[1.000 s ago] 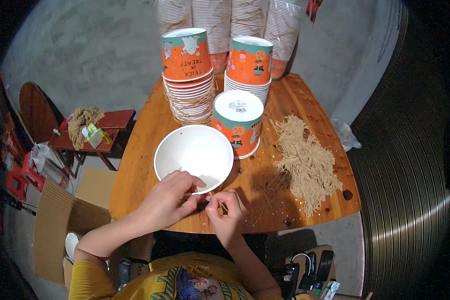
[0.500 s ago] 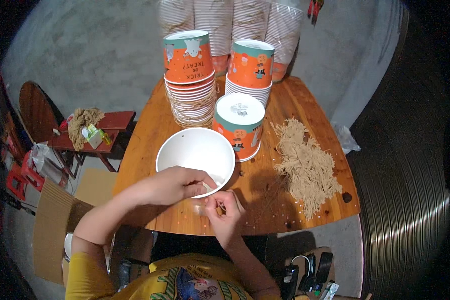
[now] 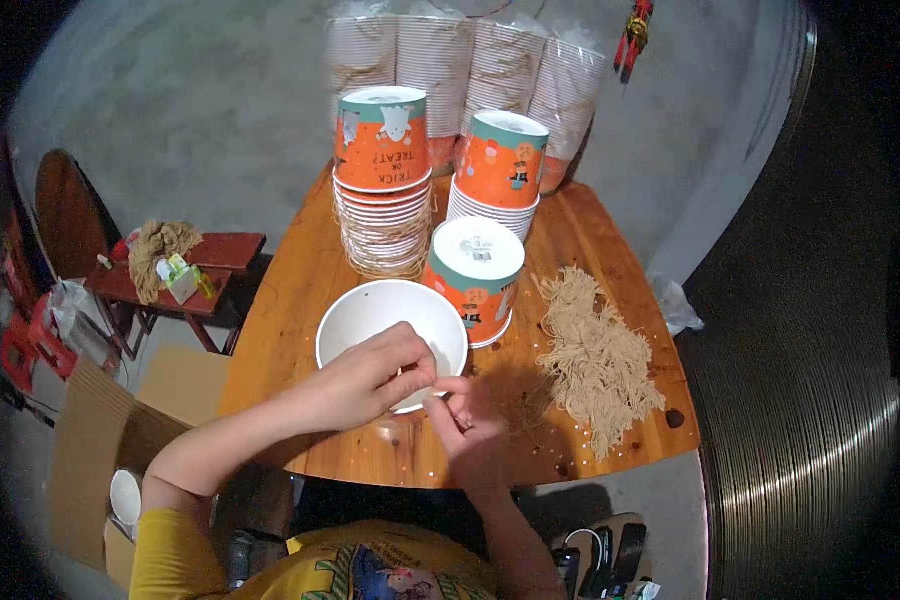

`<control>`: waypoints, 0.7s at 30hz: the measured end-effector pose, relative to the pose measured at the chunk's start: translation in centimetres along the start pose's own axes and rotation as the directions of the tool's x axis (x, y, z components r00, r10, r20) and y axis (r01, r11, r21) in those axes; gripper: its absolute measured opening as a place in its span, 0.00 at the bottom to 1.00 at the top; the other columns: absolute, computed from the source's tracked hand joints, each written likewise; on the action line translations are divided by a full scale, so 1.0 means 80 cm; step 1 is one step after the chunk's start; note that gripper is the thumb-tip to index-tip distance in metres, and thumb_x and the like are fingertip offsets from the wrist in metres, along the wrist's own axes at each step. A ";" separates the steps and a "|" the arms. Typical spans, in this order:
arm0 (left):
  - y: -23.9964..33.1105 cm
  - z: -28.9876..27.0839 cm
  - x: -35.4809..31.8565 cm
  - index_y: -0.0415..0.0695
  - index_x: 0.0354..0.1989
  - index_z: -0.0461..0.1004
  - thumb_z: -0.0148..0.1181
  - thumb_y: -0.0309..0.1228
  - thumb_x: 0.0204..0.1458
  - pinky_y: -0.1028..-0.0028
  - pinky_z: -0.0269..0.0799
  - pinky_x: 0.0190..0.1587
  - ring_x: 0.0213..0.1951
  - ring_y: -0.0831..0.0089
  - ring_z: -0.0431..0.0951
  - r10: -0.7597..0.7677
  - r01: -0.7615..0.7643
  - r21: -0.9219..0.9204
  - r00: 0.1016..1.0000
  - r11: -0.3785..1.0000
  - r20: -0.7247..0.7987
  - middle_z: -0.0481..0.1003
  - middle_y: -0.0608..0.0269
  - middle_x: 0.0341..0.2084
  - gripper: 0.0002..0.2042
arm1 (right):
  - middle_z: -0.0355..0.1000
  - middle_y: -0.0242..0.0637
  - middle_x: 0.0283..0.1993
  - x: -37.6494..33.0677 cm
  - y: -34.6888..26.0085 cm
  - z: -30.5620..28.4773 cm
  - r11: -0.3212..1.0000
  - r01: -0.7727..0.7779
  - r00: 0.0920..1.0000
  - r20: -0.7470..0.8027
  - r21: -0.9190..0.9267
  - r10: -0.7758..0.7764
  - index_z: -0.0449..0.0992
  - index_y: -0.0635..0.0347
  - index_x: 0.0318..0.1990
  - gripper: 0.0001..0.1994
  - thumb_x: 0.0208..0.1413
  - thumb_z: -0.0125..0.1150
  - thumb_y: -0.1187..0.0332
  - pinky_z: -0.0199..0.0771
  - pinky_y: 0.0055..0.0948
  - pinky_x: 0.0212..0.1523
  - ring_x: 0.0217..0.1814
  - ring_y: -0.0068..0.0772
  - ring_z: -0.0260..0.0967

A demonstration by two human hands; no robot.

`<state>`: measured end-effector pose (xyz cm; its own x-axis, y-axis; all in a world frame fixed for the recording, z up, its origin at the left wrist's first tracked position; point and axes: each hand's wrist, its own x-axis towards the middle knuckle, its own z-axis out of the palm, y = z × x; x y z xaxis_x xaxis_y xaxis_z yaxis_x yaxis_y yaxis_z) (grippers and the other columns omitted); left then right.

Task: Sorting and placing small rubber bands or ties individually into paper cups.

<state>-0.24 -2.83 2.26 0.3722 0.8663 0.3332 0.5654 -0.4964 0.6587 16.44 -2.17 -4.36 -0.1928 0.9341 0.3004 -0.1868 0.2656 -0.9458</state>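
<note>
A white-lined paper bucket stands mouth up at the near middle of the wooden table. My left hand reaches across its front rim, thumb and fingers pinched together. Just outside the right side of that rim, my right hand meets it with thumb and forefinger closed. Whatever lies between the fingertips is too small to make out. An upside-down orange and green paper bucket stands behind the open one. To the right lies a loose heap of beige cords.
Upside-down bucket stacks stand farther back, the left stack hung with cords. Tall plastic-wrapped stacks line the wall. A red bench and an open cardboard box are at the left; a ridged shutter is at the right.
My left hand has shifted up and right along the rim, and my right hand has moved slightly right. The view has tilted a little, so the table sits lower.
</note>
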 end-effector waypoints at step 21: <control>-0.023 0.012 0.013 0.38 0.36 0.72 0.54 0.26 0.53 0.81 0.66 0.42 0.36 0.83 0.70 -0.352 0.495 -0.626 0.869 0.603 0.348 0.73 0.68 0.31 0.05 | 0.62 0.24 0.29 0.022 -0.045 -0.059 0.912 0.032 0.931 0.345 -0.408 0.121 0.70 0.58 0.38 0.05 0.54 0.55 0.76 0.63 0.18 0.31 0.31 0.15 0.60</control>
<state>-0.17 -1.11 0.74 0.3809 0.9076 -0.1767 0.0646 0.1645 0.9843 21.35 -0.37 -1.01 -0.5340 0.8196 0.2076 0.2166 0.3699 -0.9035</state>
